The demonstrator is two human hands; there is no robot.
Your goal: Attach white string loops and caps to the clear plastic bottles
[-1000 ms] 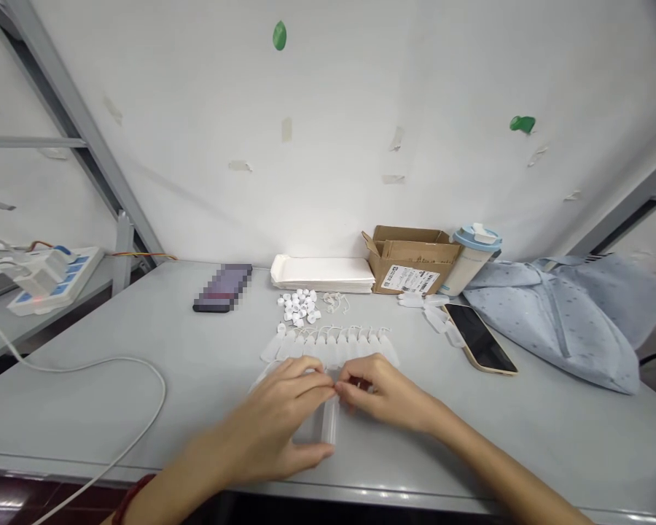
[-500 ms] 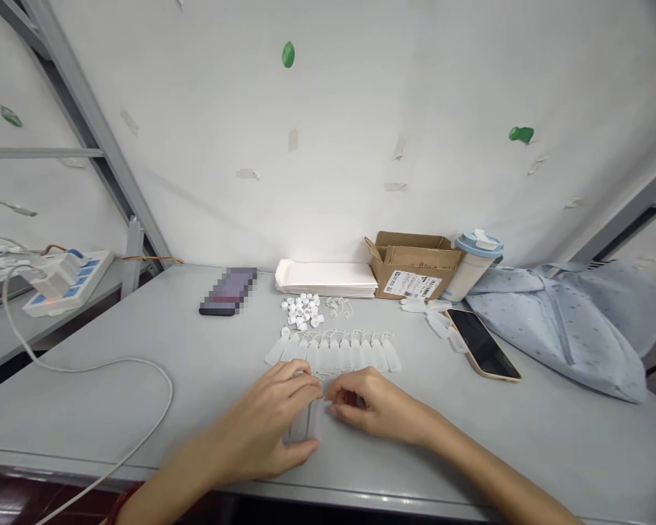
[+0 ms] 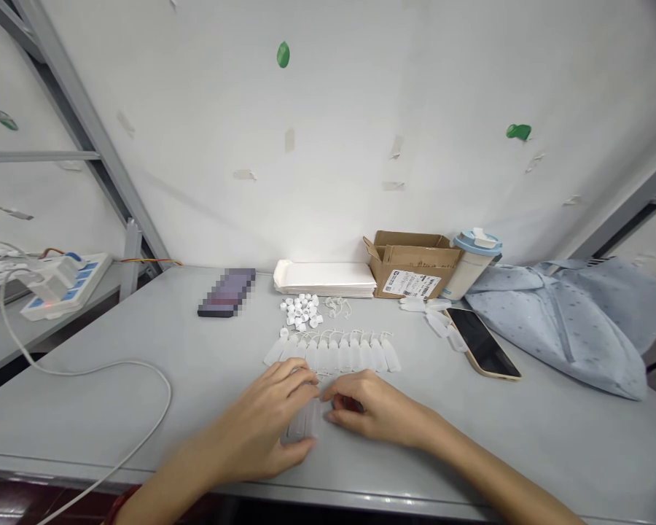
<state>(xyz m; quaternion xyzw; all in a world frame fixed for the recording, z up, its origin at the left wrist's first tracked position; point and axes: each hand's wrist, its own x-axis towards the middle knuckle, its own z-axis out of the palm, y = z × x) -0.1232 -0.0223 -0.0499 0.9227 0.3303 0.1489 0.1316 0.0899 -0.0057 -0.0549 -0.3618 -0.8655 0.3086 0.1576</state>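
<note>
Several translucent flat plastic sleeves (image 3: 305, 421) lie side by side on the grey table, partly under my left hand (image 3: 267, 419). The thumb is at their near end and the fingers arch over their far end, spread apart. To their right, my right hand (image 3: 369, 405) rests on its side with fingers curled; a gap shows between thumb and forefinger tips, close to the sleeves' right edge. Beyond both hands runs a row of similar translucent pieces (image 3: 355, 357) with white strings at their tops. Small white caps (image 3: 302, 312) are heaped behind the row, beside loose white string (image 3: 339, 306).
At the back stand a stack of white paper sheets (image 3: 328, 275), an open cardboard box (image 3: 415, 266) and a blue-lidded cup (image 3: 473, 266). On the right are more translucent pieces (image 3: 438, 323), a phone (image 3: 484, 343) and a blue fabric bag (image 3: 557, 328). A white cable (image 3: 161, 408) crosses the left side.
Both hands have shifted very slightly left in the picture, along with the whole view. The right fingertips are a little nearer the left hand.
</note>
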